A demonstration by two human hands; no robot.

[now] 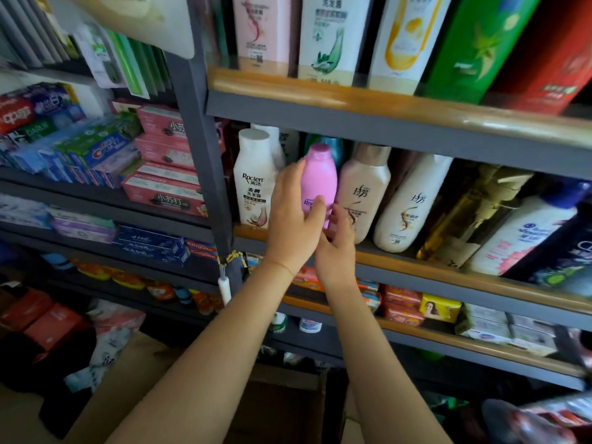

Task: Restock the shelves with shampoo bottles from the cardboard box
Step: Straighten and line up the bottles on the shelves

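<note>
While the pink bottle [318, 181] stands upright on the middle shelf [416, 264], between a white bottle [254, 184] on its left and a beige bottle [363, 193] on its right, the left hand [293, 219] wraps its side and the right hand [336, 248] steadies its base with loosely curled fingers. Best to slide it straight back, label outward, without nudging either neighbour.

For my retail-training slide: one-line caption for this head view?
Both hands, left hand and right hand, set a pink shampoo bottle between shelved bottles.
</note>
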